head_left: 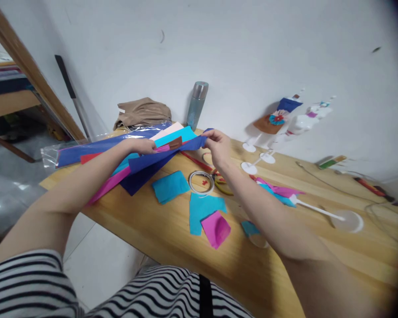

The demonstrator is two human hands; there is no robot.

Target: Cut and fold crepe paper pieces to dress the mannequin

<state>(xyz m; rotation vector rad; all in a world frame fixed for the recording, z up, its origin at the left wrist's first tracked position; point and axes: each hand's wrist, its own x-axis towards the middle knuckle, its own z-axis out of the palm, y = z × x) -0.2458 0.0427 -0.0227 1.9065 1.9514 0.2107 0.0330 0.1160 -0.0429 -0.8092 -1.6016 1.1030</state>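
Note:
A fanned stack of coloured crepe paper sheets lies at the table's left end, with pale pink, light blue (177, 135), brown and magenta layers. My right hand (218, 145) pinches the end of a dark blue crepe paper sheet (190, 144). On the stack, my left hand (142, 145) is closed on the sheets beside a magenta and brown piece; its fingertips are partly hidden. In front of my hands are a folded light blue piece (170, 187), a cut light blue piece (199, 207) and a magenta square (216, 229) overlapping it.
A white cable coil (201, 183) and yellow-handled scissors (224, 187) lie by my right forearm. Farther back stand a steel flask (197, 104), a brown cloth (144, 112) and small dressed mannequins (278, 115). Another mannequin's white stand (348, 221) lies tipped over at right.

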